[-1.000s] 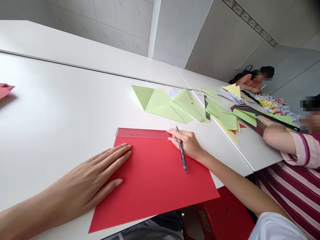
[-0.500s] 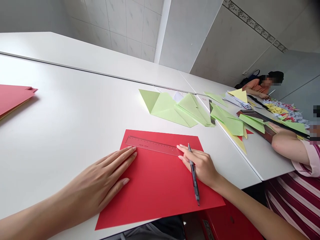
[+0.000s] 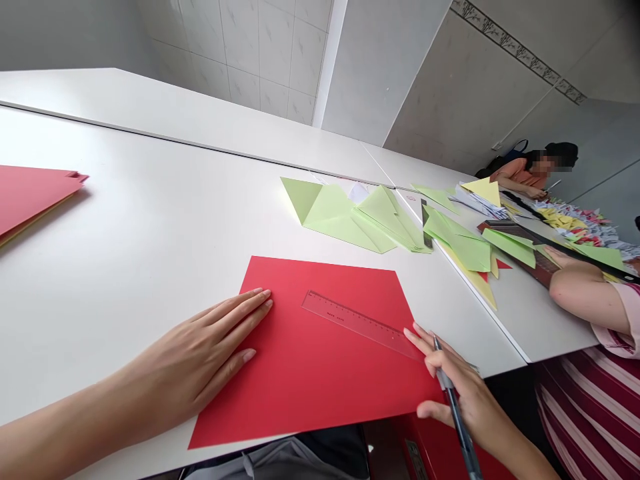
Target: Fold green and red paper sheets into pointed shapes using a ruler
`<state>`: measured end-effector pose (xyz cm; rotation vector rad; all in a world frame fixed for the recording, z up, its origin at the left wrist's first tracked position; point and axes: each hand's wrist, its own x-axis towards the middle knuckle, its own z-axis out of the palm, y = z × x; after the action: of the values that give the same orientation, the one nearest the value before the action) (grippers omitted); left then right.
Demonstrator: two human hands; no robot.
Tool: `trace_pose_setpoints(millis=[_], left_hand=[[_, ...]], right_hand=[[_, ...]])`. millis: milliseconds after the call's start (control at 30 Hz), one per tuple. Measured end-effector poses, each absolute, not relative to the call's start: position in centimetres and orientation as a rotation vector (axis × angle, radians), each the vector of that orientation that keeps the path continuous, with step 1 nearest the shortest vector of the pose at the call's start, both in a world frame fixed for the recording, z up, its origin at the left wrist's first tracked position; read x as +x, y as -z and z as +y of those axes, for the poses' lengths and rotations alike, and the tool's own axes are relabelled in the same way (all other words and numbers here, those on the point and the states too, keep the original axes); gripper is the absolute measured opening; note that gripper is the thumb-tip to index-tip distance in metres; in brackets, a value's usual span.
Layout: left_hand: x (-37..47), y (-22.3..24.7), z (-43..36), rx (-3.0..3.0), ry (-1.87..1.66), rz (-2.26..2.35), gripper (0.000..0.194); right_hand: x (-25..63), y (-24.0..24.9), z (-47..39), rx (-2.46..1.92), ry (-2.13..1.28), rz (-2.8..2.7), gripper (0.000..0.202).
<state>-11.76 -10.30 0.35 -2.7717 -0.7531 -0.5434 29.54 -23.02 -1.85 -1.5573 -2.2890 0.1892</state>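
Note:
A sheet of red paper lies on the white table in front of me. My left hand rests flat over its left edge, fingers stretched out. At the right edge of the sheet is my right hand, with a pen held slantwise between its fingers. The fingertips of that same hand touch the right end of a clear plastic ruler. The ruler lies on the red paper, sloping down to the right.
Folded green papers lie beyond the sheet, more to the right. A stack of red paper is at far left. Another person's arm reaches over the table at right. A second person sits farther back beside piled paper pieces.
My right hand has moved right and toward me, dragging the ruler along over the red paper. The ruler now slopes more steeply. My left hand has stayed nearly still.

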Motion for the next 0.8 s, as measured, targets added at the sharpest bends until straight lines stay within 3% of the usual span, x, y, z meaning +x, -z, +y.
trace_pose_setpoints(millis=[167,400,800], left_hand=[[-11.9,-0.6,-9.6,-2.902,0.491,-0.801,0.059],[-12.9,-0.2,-8.0,-3.003,0.294,-0.877,0.06],[-13.3,-3.5,-4.9,-3.113,-0.007,-0.756,0.06]], right_hand=[[30.3,2.0,-24.5,-1.627,-0.236,-2.284,0.018],[31.8,2.1,-25.4,-1.463,-0.216,-2.3,0.022],[31.5,0.1,-25.3,-1.749,-0.215,-1.695,0.022]])
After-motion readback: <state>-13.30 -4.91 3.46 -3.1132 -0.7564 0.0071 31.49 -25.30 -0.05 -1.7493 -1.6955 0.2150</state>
